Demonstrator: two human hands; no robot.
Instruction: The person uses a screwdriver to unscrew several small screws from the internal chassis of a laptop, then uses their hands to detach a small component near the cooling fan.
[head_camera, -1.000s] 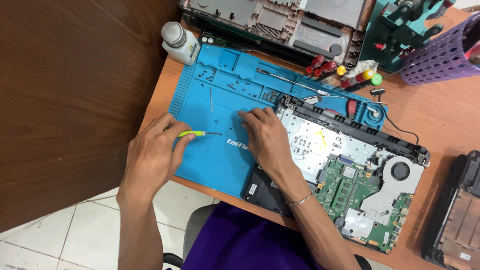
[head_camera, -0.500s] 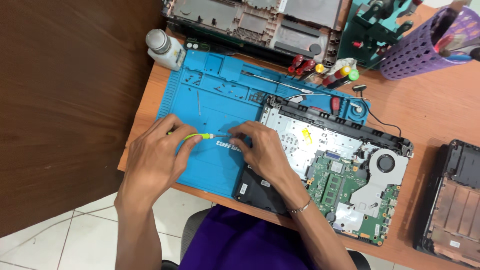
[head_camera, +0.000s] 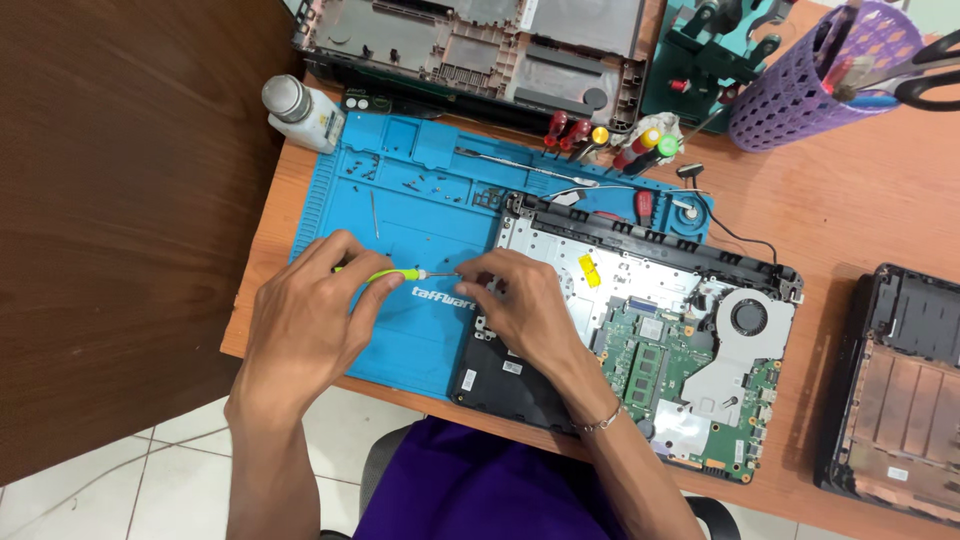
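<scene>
Looking down from my head, my left hand (head_camera: 310, 325) is curled around a small screwdriver with a yellow-green handle (head_camera: 385, 275), fingers closed on the grip so the tool lies nearly flat and points to the right. My right hand (head_camera: 525, 305) is pinched narrow at the screwdriver's metal tip (head_camera: 440, 273), thumb and fingertips drawn together there; whether a screw sits between them I cannot tell. Both hands hover over the blue work mat (head_camera: 400, 200), which lies on the wooden tabletop (head_camera: 850, 220).

Just to the right of my right hand lies the opened laptop (head_camera: 650, 330), its bottom cover off, with the green circuit board (head_camera: 660, 350) and a round fan (head_camera: 748, 318) exposed. Its left edge overlaps the mat.

Small screws (head_camera: 425, 183) are scattered in the mat's upper compartments. A white bottle (head_camera: 300, 110) stands at the mat's far left corner. A row of screwdrivers with red, yellow and green caps (head_camera: 610, 140) lies along the far edge, near a purple mesh cup (head_camera: 800, 90) holding scissors. Another laptop shell (head_camera: 480, 50) rests at the far side, and a dark casing (head_camera: 900, 390) lies at the right edge.
</scene>
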